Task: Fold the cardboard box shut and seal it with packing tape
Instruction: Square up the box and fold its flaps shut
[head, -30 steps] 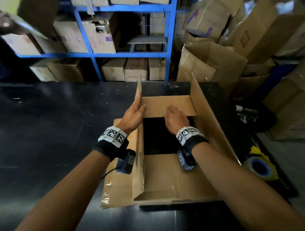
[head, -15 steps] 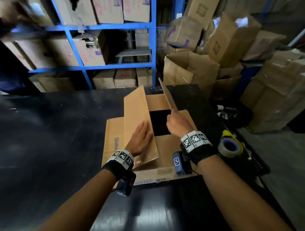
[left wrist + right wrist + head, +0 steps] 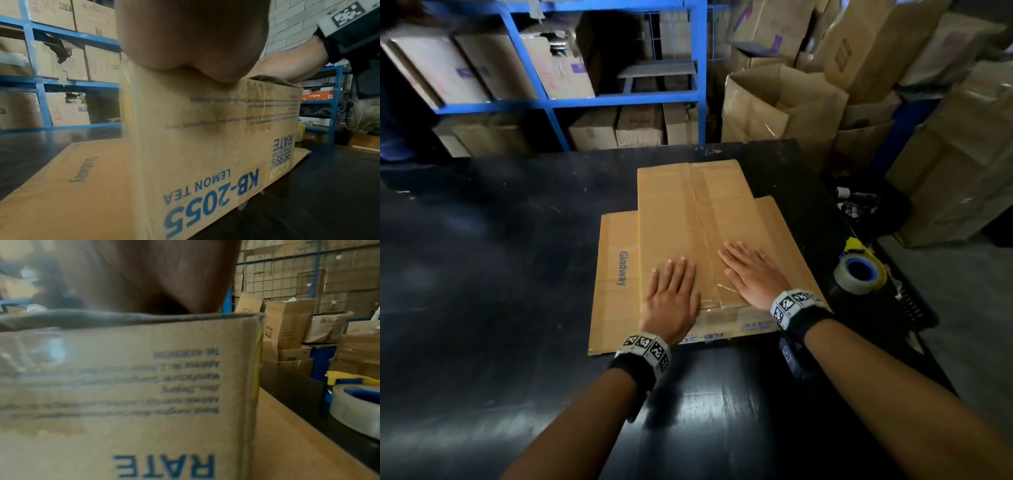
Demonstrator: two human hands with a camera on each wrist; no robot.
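Note:
A brown cardboard box [image 3: 681, 212] [image 3: 205, 146] [image 3: 123, 386] stands on the black table [image 3: 500, 257], its top flaps folded flat and meeting along a centre seam that carries old clear tape. My left hand [image 3: 671, 291] lies flat, fingers straight, on the left top flap near the front edge. My right hand [image 3: 751, 272] lies flat on the right top flap beside the seam. Two flaps lie spread out flat on the table on either side of the box. A roll of clear packing tape [image 3: 858, 274] [image 3: 355, 407] on a yellow and blue dispenser sits on the table to the right.
Blue shelving [image 3: 619, 99] stacked with cartons stands behind the table. Open and stacked cardboard boxes [image 3: 784, 102] crowd the back right and right side. A dark basket [image 3: 914, 305] of odds and ends sits beyond the tape at the table's right edge.
The two long top flaps have gone from upright to folded flat over the opening. Both hands moved from inside and beside the opening to pressing flat on the shut top.

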